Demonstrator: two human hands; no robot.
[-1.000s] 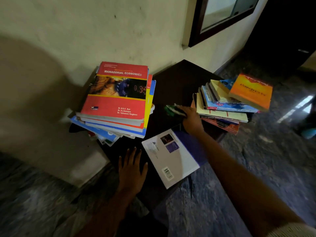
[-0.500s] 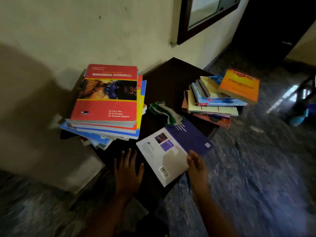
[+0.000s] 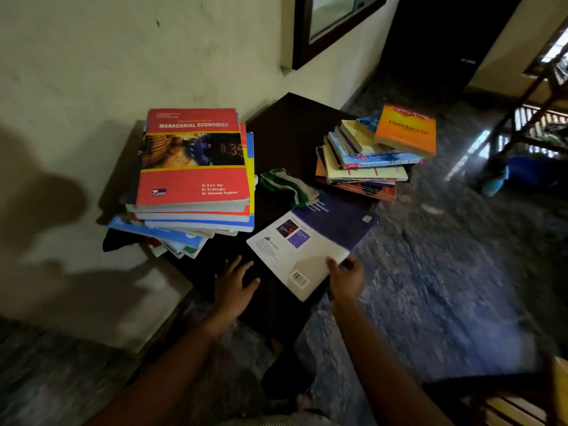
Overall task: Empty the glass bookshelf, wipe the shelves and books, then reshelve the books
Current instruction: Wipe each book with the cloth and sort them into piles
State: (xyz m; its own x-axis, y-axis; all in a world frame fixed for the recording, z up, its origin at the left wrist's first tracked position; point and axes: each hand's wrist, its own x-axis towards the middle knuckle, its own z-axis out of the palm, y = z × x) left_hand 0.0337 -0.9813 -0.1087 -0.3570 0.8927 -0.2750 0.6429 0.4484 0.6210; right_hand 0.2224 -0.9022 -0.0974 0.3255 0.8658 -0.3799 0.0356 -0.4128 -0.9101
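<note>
**shelfdust:** ok, nearest first. The left hand (image 3: 235, 284) is flat on the dark table (image 3: 292, 127) with its fingers spread, not holding anything. Just to its right, the right hand (image 3: 345, 279) has the near edge of the purple-and-white book (image 3: 310, 241). The thumb is on top of the white part, pinching it. The fingers underneath are hidden, so I can't say how they sit.

**pagefold:** and the book is where exactly?

**shelfdust:** Back cover up, barcode toward the person, lying at an angle on the near right part of the table. It's too dark to tell whether its near corner hangs over the edge. Its far purple corner touches the green-and-white cloth (image 3: 289, 186), which is crumpled in the middle of the table.

**pagefold:** the rest of the books?

**shelfdust:** Two piles, one either side of the cloth. The left stack (image 3: 190, 219) is messy at the bottom, with a red Managerial Economics book (image 3: 193, 158) on top. It sits right up against the wall (image 3: 123, 56). The right stack (image 3: 362, 173) is fanned out and topped by an orange book (image 3: 405, 129) that sticks out past the ones below it. Beyond that there's a dark wooden frame (image 3: 302, 41) on the wall, and the speckled floor (image 3: 445, 287) runs off to the right.
</note>
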